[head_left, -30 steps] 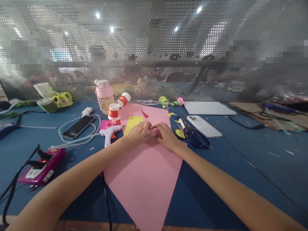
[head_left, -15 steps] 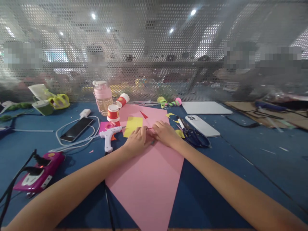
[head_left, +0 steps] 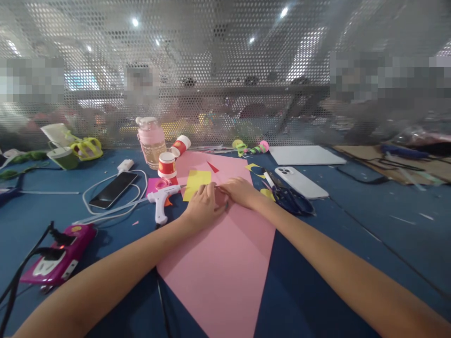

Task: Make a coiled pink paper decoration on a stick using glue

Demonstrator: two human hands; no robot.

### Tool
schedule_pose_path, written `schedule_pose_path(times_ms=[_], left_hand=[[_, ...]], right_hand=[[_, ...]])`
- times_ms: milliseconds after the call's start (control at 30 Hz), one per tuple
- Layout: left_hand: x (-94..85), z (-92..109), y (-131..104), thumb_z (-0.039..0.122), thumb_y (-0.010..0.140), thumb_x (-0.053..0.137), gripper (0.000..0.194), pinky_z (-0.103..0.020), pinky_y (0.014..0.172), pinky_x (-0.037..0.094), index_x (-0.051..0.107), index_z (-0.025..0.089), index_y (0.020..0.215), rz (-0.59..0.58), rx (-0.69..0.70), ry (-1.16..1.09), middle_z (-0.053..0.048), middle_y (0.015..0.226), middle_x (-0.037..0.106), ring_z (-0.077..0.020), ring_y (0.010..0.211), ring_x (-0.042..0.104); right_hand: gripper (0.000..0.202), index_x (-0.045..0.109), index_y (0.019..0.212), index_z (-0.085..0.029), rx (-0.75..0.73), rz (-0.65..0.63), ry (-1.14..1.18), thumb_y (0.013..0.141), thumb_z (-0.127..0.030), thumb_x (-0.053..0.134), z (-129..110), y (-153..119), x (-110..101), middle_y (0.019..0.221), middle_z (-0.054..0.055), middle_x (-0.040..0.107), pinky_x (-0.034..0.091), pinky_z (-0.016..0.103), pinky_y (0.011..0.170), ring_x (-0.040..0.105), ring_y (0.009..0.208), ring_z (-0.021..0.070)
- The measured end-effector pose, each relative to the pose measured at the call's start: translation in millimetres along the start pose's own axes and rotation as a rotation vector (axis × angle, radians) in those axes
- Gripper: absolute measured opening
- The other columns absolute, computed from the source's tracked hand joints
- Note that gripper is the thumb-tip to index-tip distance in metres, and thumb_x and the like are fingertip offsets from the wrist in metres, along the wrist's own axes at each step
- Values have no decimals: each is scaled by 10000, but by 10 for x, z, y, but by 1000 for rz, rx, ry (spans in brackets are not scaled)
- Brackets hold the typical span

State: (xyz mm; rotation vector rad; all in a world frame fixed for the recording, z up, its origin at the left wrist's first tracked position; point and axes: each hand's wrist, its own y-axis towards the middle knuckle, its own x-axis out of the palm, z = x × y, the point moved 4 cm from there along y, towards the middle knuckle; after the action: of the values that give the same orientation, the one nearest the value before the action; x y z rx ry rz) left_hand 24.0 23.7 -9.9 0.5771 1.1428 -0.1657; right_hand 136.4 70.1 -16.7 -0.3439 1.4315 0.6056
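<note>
My left hand (head_left: pixel 204 205) and my right hand (head_left: pixel 241 191) meet over a large sheet of pink paper (head_left: pixel 218 272). Their fingers are bent in and closed at the tips, nearly touching. Whatever sits between the fingertips is too small and hidden to name. Just left of my left hand lies a yellow paper piece (head_left: pixel 198 182), partly under its fingers. A narrow red paper triangle (head_left: pixel 213 167) rests on the pink sheet beyond the hands. The white hot glue gun (head_left: pixel 161 204) lies to the left, its nozzle toward the yellow piece.
Scissors (head_left: pixel 294 201) and a white phone (head_left: pixel 302 182) lie at right. Red paper cups (head_left: pixel 167 166) and a pink bottle (head_left: pixel 151 143) stand behind left. A black-screened phone (head_left: pixel 113 189), cable and purple power strip (head_left: pixel 58 256) occupy the left. A perforated screen (head_left: pixel 218 61) closes the back.
The view has shifted slightly. A thin reddish strip seen between my fingertips before is now hidden. My left thumb has spread a little from its fingers, and my right fingertips have edged left.
</note>
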Motion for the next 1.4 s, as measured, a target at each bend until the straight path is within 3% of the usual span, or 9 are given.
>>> schedule_pose_path(times_ms=[367,633,767,1067,1233,1400], left_hand=[[-1,-4,0,371,770,510,421,-392,905,421,385,142,1101,-4,13,-32,-118,1109,546,-262,1080,480],[66,-27,15,330,757,515,370,-412,847,453,390,149,1054,114,46,-47,-121,1045,554,-270,998,518],[107,-40,30,325,718,550,448,-417,847,454,370,128,1078,160,64,-69,-144,1069,525,-283,1012,510],[96,-58,36,350,712,550,453,-429,851,446,370,125,1062,142,64,-29,-144,1035,522,-289,990,512],[103,-62,28,341,737,540,394,-420,835,451,381,158,1048,146,87,-18,-123,1030,526,-276,991,513],[112,-78,31,362,773,496,375,-416,828,450,384,122,1039,167,54,-4,-130,977,545,-278,980,513]], right_hand=[[264,623,920,-123,110,-12,-19,888,-150,362,63,-50,8,893,116,681,374,279,718,609,868,209],[344,616,1000,-172,158,-21,-22,910,-344,332,-14,-10,-30,923,122,675,385,292,698,608,900,233],[341,627,997,-197,157,-58,0,913,-307,316,-57,57,-20,900,110,682,393,282,674,623,866,223],[280,609,1002,-173,132,-71,46,890,-239,362,-42,74,33,961,96,678,399,265,729,616,905,204],[282,599,994,-139,191,-72,19,882,-180,343,60,-8,17,952,126,673,397,273,717,612,911,215],[333,588,982,-130,277,-49,-15,911,-199,270,171,-129,-48,917,131,672,394,271,668,623,864,218]])
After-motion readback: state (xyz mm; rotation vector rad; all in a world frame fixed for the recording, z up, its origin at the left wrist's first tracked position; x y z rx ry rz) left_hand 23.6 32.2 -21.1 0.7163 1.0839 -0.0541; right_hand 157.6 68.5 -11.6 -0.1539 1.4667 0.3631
